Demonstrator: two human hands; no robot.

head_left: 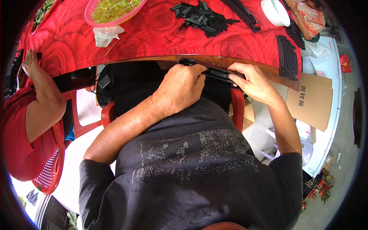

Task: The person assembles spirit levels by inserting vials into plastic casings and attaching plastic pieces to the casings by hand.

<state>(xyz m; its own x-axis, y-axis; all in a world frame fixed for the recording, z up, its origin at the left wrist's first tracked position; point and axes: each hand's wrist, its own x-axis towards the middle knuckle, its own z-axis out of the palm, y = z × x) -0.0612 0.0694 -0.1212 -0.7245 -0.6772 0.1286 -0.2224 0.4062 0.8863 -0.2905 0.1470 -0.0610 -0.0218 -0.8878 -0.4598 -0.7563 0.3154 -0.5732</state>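
Red rose-print worktop (161,34) is carrying a far pile of loose black plastic clips (203,17). At its near edge, both hands are gripping a long black plastic strip (217,73): left hand (182,86), right hand (251,80). Keeping it braced and level seems best.

Near edge: the left hand (180,86) and right hand (251,82) sit on a long black plastic part (216,73) right at the table rim (153,58), filling the middle of that edge.
Far centre: a heap of small black pieces (203,17) blocks the way straight ahead.
Far left: a pink bowl of yellow pieces (113,9) and a crumpled white bag (106,35) stand in the way; bare red cloth (153,38) between bag and heap leaves a passage.
Right: a stack of black parts (287,57) blocks the table's right end.
Left: another person's arm (44,92) rests at the left corner.
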